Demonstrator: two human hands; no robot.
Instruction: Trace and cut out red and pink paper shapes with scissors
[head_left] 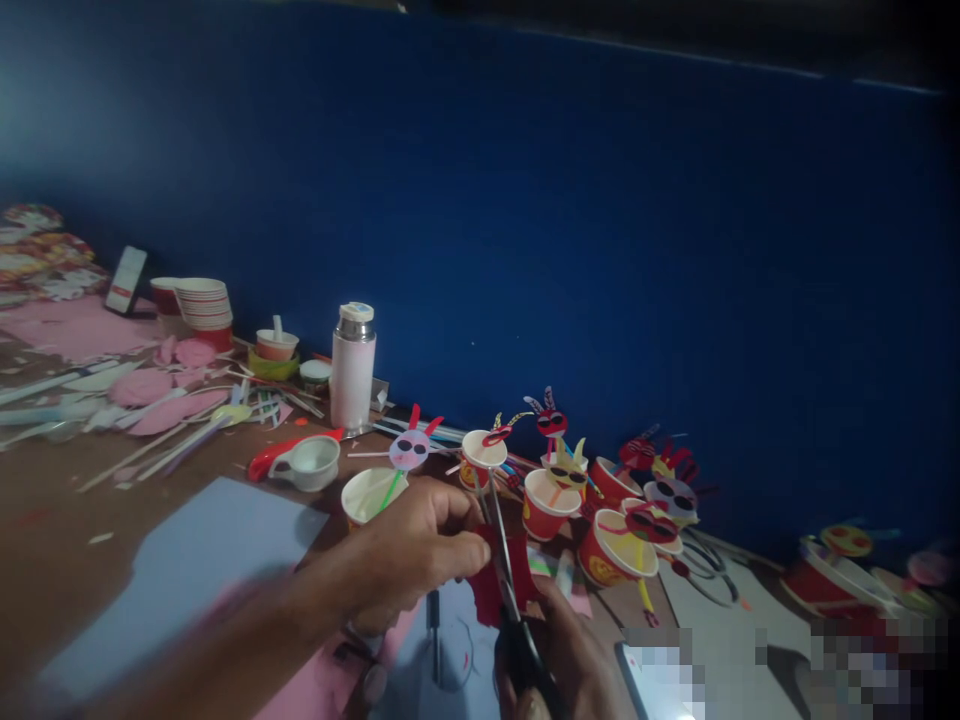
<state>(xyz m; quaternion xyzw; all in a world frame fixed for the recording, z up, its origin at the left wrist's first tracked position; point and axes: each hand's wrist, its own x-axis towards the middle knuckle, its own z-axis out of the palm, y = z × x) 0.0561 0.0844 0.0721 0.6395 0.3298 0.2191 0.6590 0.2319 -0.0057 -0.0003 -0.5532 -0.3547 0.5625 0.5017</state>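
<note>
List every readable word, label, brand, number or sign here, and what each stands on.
None can be read.
Red paper cups: yellow print, too blurred.
White flask, on its lid: small mark, too blurred.
Phone at back left: screen too small and blurred.
Phone at lower right: screen partly pixelated, unreadable.

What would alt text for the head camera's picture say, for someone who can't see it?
A person's left hand holds a red piece while the right hand holds scissors with their blades across it. Beyond, cups with colourful dark-eyed faces and a pale bottle stand on a cluttered brown table by a blue wall.
</note>
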